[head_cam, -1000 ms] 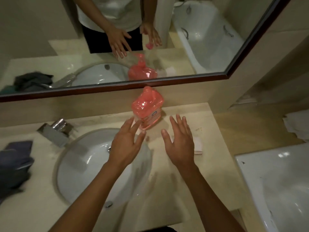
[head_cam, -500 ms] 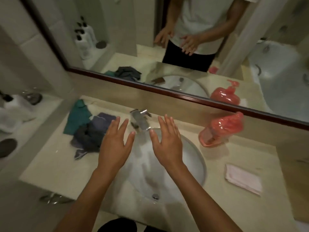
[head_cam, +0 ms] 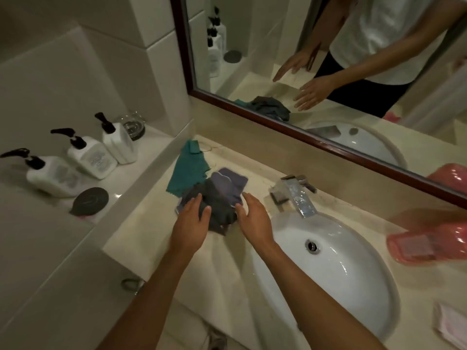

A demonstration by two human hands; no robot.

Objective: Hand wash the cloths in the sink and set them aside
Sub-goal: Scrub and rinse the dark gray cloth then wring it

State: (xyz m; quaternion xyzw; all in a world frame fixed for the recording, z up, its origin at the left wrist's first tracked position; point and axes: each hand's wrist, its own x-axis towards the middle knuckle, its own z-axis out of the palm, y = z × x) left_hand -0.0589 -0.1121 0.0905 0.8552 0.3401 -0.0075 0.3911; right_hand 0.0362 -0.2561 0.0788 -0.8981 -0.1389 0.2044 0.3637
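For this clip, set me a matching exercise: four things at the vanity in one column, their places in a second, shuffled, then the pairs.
Things
1. teal cloth
2. pink soap bottle
3. white pump bottles
4. faucet

Places
A. on the side ledge, left of the counter
B. far end of the cloth pile, beyond the left hand
C. at the basin's back rim
D. on the counter, right of the sink

Pairs: 1-B, 2-D, 3-A, 4-C

The pink soap bottle (head_cam: 429, 238) at 3 o'clock is blurred. The pink cloth (head_cam: 452, 327) at 4 o'clock is cut by the edge. The hands partly hide the dark cloth (head_cam: 217, 205).
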